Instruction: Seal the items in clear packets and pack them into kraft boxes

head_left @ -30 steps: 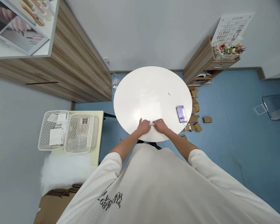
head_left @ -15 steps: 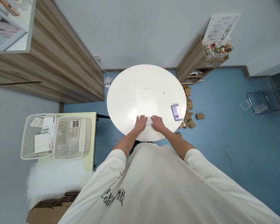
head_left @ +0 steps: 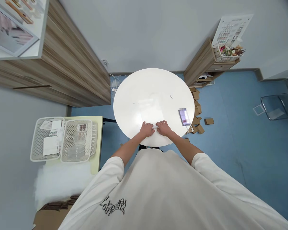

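Note:
My left hand (head_left: 147, 130) and my right hand (head_left: 163, 128) are side by side near the front edge of a round white table (head_left: 153, 86). Between them runs a small white strip, seemingly rolled or folded sheet material (head_left: 155, 126). My fingers are curled over its two ends, so only a short middle piece shows. Its exact kind cannot be made out. To the right of my right hand lies a phone (head_left: 184, 117) with a blurred-out purple screen and a white cable.
On the left, a pale side table (head_left: 99, 140) holds two white perforated baskets (head_left: 76, 140) beside fluffy white material (head_left: 64, 180). A wooden cabinet (head_left: 79, 64) stands at the back left. Cardboard pieces (head_left: 196, 108) litter the floor right of the table, near a small wooden cabinet (head_left: 200, 62).
Half a second ago my fingers lay stretched flat over the white strip, which looked wider. Now they are curled round its ends, much as one second ago. The camera view has shifted slightly.

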Demonstrator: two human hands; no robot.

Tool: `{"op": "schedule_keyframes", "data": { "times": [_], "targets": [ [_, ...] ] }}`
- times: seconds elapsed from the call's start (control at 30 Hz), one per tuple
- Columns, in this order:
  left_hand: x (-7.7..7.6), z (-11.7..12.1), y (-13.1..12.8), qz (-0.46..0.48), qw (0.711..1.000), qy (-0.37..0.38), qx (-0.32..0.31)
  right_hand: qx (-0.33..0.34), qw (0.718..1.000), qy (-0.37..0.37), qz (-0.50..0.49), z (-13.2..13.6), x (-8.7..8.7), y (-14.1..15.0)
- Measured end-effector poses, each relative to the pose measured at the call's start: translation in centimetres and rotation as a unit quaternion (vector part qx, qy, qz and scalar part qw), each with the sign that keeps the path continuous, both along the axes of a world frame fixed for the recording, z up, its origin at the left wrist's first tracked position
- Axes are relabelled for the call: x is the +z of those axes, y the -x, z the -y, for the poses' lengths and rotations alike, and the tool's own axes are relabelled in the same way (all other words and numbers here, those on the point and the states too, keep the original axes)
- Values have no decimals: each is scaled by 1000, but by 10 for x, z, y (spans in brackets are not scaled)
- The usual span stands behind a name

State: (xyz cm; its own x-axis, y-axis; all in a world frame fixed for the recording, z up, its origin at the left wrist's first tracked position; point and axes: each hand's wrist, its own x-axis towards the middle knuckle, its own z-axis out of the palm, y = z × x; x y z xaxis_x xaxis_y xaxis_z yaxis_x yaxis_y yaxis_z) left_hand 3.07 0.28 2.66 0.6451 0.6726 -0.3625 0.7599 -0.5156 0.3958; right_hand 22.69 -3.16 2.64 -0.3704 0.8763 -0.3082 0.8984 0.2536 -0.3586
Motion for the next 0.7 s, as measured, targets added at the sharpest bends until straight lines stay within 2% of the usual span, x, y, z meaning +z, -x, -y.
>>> {"op": "schedule_keyframes", "data": {
  "times": [0.13, 0.23, 0.37, 0.5, 0.6, 0.7],
  "targets": [
    [4, 0, -5, 46, 997, -64, 11, -30, 999, -14, -1, -12, -1, 1],
    [-2, -2, -11, 36, 995, -89, 12, -72, 997, -26, 19, -15, -1, 4],
    [-17, -11, -18, -5, 997, -70, 16, -117, 992, -33, 45, -9, 1, 3],
    [-32, -18, -19, -38, 998, -45, 9, -132, 989, -2, 62, 2, 4, -4],
    [-36, -17, -17, -36, 998, -47, 4, -156, 985, 32, 65, 9, 5, -10],
    [-35, -12, -13, -34, 998, -46, -2, -222, 971, 75, 55, 11, 1, -14]
  ]
}}
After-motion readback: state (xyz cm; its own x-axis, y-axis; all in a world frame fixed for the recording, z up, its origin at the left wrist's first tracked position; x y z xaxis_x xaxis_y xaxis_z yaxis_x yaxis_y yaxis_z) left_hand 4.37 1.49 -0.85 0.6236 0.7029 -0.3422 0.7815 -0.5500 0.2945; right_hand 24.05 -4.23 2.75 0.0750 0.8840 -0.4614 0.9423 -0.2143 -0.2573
